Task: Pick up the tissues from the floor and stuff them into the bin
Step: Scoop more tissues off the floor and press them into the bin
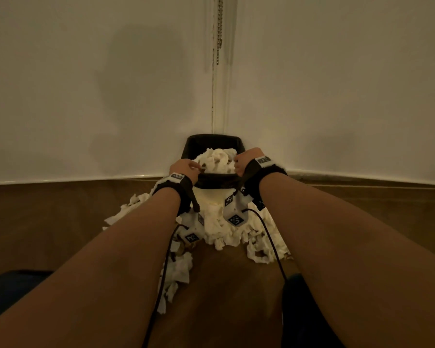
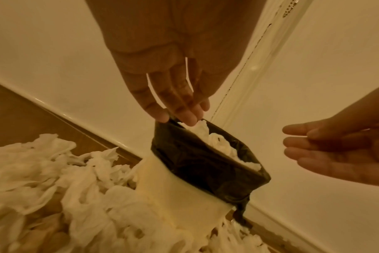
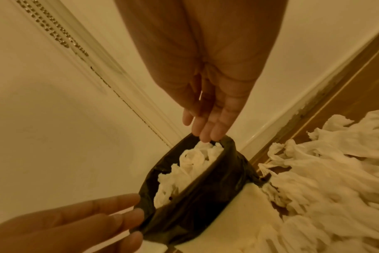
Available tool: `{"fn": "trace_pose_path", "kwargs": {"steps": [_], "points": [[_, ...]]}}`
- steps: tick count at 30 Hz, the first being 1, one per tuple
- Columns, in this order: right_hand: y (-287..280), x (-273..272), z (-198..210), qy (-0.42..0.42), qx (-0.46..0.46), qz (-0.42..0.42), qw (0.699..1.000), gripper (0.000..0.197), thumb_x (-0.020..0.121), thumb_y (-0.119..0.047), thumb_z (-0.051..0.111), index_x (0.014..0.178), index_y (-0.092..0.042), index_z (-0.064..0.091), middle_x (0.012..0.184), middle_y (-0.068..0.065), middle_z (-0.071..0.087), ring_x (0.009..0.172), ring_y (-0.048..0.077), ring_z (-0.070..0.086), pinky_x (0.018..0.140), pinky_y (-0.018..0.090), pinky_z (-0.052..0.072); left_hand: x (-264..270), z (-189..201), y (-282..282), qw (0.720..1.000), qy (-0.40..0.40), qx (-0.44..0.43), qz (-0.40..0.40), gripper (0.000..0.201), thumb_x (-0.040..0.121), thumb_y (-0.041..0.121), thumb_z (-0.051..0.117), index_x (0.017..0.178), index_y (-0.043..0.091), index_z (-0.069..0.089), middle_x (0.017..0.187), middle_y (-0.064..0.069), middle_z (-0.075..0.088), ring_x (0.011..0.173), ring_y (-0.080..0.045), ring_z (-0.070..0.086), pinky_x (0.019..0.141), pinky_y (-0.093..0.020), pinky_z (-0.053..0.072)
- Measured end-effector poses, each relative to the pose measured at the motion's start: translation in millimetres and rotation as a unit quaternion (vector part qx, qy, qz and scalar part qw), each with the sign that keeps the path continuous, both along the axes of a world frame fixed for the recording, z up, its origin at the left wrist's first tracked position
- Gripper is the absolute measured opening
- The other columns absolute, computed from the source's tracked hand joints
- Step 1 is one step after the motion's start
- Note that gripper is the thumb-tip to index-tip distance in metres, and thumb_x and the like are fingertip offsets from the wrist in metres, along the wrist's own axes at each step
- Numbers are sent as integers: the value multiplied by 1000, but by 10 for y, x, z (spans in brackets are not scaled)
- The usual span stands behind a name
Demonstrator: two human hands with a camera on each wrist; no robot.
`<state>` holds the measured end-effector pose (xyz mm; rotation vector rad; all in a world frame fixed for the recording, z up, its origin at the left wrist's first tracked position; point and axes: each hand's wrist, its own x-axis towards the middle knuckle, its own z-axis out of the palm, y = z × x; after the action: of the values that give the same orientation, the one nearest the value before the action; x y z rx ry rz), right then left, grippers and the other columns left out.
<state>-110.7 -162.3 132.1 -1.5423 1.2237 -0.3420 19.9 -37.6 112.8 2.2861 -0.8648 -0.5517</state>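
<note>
The person's forearms [image 1: 126, 249] fill the near view, reaching toward the bin [image 1: 212, 182], which stands in the corner where the two walls [image 1: 86, 84] meet. The wooden floor [image 1: 48, 222] in front of the bin carries the heap of tissues [image 1: 219, 229], piled against its near side and trailing away from it toward the camera. More tissues already crowd the bin's mouth, up to the rim of its black liner [image 2: 197, 159]. The left hand [image 1: 185, 168] sits at the bin's left rim, fingers straight and released, tips touching the liner edge. The right hand [image 1: 244, 160] sits at the right rim, likewise slack and holding nothing. The tissues look light, soft and easily crushed; a loose handful scooped from the heap's top should compress well, though thin sheets may tear or shed.
</note>
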Motion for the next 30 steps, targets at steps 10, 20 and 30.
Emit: {"fn": "trace_pose_path", "kwargs": {"steps": [10, 20, 30], "points": [[624, -11, -727, 51, 21, 75, 996, 26, 88, -13, 57, 113, -4, 62, 105, 12, 69, 56, 10, 62, 38, 12, 42, 1, -330, 724, 994, 66, 83, -10, 26, 98, 11, 41, 114, 5, 60, 101, -15, 70, 89, -22, 67, 64, -25, 53], [1414, -5, -1408, 202, -77, 247, 944, 24, 92, -23, 56, 104, -7, 70, 110, 12, 67, 100, 29, 62, 83, 32, 51, -21, -1291, 1564, 983, 36, 179, 10, 19, 92, 22, 55, 106, 16, 66, 115, -8, 64, 103, -25, 60, 82, -29, 48], [1890, 153, -1746, 307, -142, 388, 857, 40, 96, -16, 47, 135, -13, 42, 142, 13, 32, 129, 35, 35, 105, 43, 37, -217, -1916, 2192, 968, 12, 196, 157, 25, 87, 17, 58, 112, 21, 57, 130, -14, 41, 115, -33, 46, 92, -38, 46]]}}
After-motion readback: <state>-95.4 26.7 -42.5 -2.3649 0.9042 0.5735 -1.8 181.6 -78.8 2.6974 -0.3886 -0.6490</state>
